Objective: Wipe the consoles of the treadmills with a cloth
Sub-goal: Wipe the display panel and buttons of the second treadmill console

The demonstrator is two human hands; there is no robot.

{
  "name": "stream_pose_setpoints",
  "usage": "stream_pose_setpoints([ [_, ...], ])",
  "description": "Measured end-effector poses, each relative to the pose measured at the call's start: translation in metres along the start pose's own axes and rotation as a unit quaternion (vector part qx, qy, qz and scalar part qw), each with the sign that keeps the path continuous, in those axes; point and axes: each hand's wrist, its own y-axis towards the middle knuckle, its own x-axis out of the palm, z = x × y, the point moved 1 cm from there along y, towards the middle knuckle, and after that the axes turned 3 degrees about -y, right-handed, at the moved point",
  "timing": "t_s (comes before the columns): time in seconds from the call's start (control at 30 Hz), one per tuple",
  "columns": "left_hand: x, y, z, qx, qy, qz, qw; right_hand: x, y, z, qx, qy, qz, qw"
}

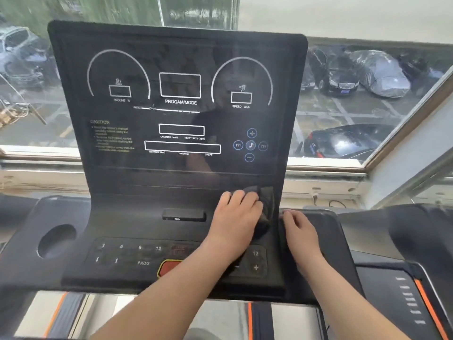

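At a black treadmill console (117,209) with a tall glossy display panel (176,69), dark and unlit, printed in white with INCLINE, PROGAM/MODE and SPEED. Reaching across from the lower left, the left hand (236,212), fingers curled over a crumpled dark grey cloth (267,204) and pressing it against the console's sloped face just below the display's lower right corner, above the keys marked 12 and +. Bunched out past the fingertips toward the right edge of the centre section, the rest of the cloth. Just beside it, the right hand (297,228), holding nothing, fingers loosely bent and resting on the console's right-hand wing. Lower on the keypad, a red button with a yellow rim (169,266), partly hidden by the left forearm. In the left wing, a round cup recess (56,240). Behind the console, a wide window (367,106) over parked cars (340,79); at the right, a neighbouring treadmill (404,253).
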Motion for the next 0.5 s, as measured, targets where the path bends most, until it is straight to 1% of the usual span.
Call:
stream_pose_setpoints([
  [0.03,0.001,-0.006,0.002,-0.035,-0.010,-0.002,0.999,0.001,0.001,0.001,0.009,0.006,-0.012,1.000],
  [0.1,0.004,-0.022,0.012,-0.117,-0.062,-0.016,0.991,-0.003,0.005,-0.002,0.030,0.021,-0.035,0.999],
  [0.13,0.006,-0.028,0.021,-0.141,-0.093,-0.028,0.985,-0.006,0.007,-0.006,0.041,0.035,-0.047,0.997],
  [0.17,0.008,-0.031,0.029,-0.141,-0.114,-0.047,0.982,-0.009,0.008,-0.011,0.053,0.052,-0.059,0.996],
  [0.2,0.011,-0.030,0.036,-0.114,-0.122,-0.069,0.984,-0.011,0.011,-0.015,0.064,0.059,-0.070,0.994],
  [0.27,0.014,-0.019,0.036,-0.009,-0.109,-0.103,0.989,-0.014,0.014,-0.018,0.075,0.056,-0.082,0.992],
  [0.3,0.013,-0.012,0.029,0.039,-0.088,-0.099,0.990,-0.015,0.013,-0.018,0.076,0.055,-0.090,0.992],
  [0.33,0.010,-0.006,0.020,0.073,-0.059,-0.079,0.992,-0.016,0.012,-0.018,0.072,0.050,-0.101,0.991],
  [0.37,0.009,0.000,0.009,0.090,-0.025,-0.045,0.995,-0.017,0.011,-0.017,0.067,0.048,-0.112,0.990],
  [0.43,0.006,0.004,-0.006,0.069,0.023,0.021,0.997,-0.020,0.012,-0.015,0.056,0.041,-0.124,0.990],
  [0.47,0.007,0.002,-0.006,0.037,0.015,0.033,0.999,-0.022,0.013,-0.014,0.051,0.036,-0.129,0.990],
  [0.5,0.008,-0.002,0.002,-0.009,-0.017,0.025,0.999,-0.023,0.014,-0.014,0.049,0.033,-0.132,0.989],
])
